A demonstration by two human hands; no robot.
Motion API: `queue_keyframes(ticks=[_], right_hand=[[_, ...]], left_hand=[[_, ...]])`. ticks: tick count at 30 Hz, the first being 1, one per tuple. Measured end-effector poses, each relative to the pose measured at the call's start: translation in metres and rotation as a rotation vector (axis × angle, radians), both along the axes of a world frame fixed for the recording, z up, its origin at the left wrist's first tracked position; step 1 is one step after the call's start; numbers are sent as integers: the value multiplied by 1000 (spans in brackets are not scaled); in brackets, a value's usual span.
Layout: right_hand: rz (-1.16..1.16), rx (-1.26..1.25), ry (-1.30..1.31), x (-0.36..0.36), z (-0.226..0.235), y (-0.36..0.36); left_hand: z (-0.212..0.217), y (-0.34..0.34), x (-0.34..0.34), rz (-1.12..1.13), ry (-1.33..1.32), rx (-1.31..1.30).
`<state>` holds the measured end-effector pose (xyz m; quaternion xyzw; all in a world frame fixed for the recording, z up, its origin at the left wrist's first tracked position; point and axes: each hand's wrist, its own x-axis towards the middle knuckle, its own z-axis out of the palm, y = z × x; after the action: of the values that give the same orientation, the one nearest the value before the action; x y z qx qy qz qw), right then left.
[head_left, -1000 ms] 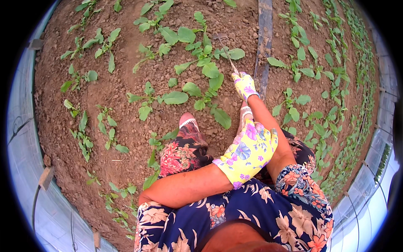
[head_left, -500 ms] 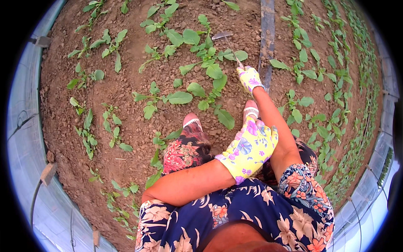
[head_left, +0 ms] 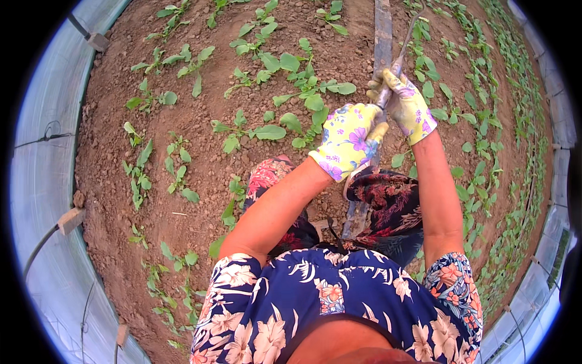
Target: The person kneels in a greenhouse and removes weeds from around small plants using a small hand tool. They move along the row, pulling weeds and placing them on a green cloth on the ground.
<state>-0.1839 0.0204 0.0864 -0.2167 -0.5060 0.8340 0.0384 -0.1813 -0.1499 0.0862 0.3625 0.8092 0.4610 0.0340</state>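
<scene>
Both hands wear yellow gloves printed with purple flowers. My right hand [head_left: 410, 108] is wrapped round the handle of a small hoe [head_left: 384, 97]. The hoe's thin curved metal neck points away toward the upper edge, and its blade cannot be made out there. Close beside it on the left, my left hand [head_left: 350, 137] is closed at the near end of the same handle, its fingertips partly hidden. Left of the hands, leafy green seedlings [head_left: 314, 102] grow in the brown soil. The hoe is held above a dark flat strip [head_left: 382, 42] that runs lengthwise along the ground.
More seedling rows [head_left: 182, 173] stand to the left, and denser green rows [head_left: 515, 109] line the right. A plastic sheet wall [head_left: 45, 164] curves along the left side, with a block [head_left: 71, 221] at its foot. My patterned trouser legs [head_left: 388, 200] are below the hands.
The hoe has swung up and right, off the seedlings and over the strip. My left hand has moved forward from near my right forearm to the handle. My feet no longer show.
</scene>
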Motion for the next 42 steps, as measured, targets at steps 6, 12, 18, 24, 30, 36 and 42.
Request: queue_keyframes(ticks=[6, 12, 18, 24, 30, 36, 42], right_hand=[[255, 225, -26, 61, 34, -82], [294, 222, -3, 103, 81, -164], [461, 413, 46, 129, 92, -168], [338, 554, 15, 148, 79, -130], [281, 715, 41, 183, 79, -116], [305, 836, 81, 214, 100, -128], [247, 1025, 90, 184, 57, -86]], left_hand=[[63, -72, 41, 144, -110, -138], [125, -121, 92, 200, -195, -373], [133, -151, 121, 205, -573, 59], [142, -196, 170, 413, -721, -207], [92, -280, 252, 627, -741, -402], [68, -331, 312, 805, -897, -348], [38, -342, 312, 908, -1007, -300]])
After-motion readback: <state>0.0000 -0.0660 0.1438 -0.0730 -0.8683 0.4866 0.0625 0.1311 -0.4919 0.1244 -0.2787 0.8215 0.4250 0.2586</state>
